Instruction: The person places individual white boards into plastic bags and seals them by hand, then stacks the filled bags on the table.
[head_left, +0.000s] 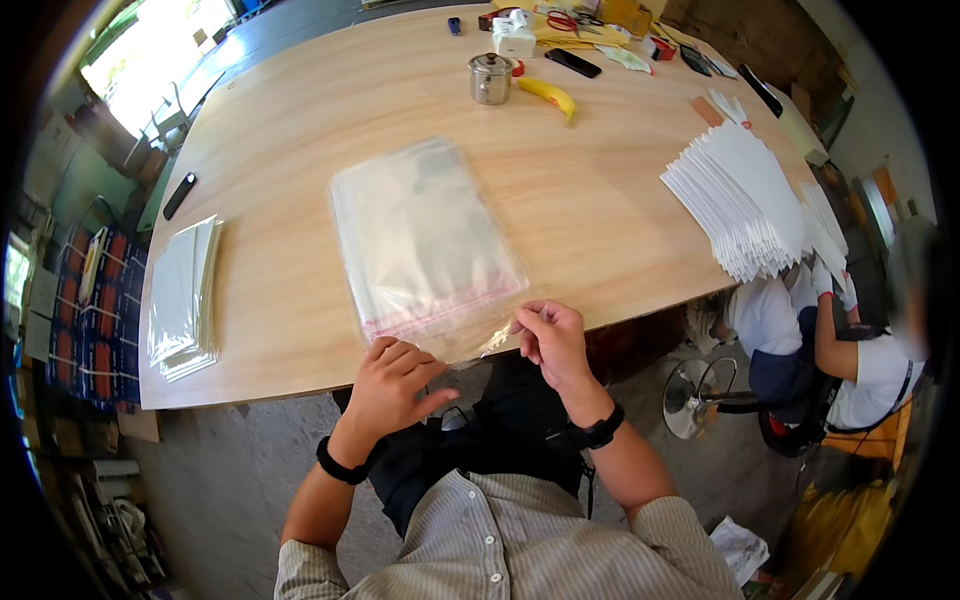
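A stack of clear plastic bags (415,230) lies on the wooden table in front of me, with pinkish strips along its near end. My right hand (552,338) is closed in a pinch at the near right corner, on the loose edge of a plastic bag that glints between the hands. At the near left corner is my left hand (393,385), its fingers spread and its thumb held out; the fingertips are at the plastic edge, and nothing is gripped in them.
Wrapped white packets (183,295) lie at the left, near a black device (180,196). A fanned stack of white envelopes (740,200) is at the right, beside a seated co-worker (865,375). Farther back are a metal pot (490,80), a banana (547,96) and a phone (573,63).
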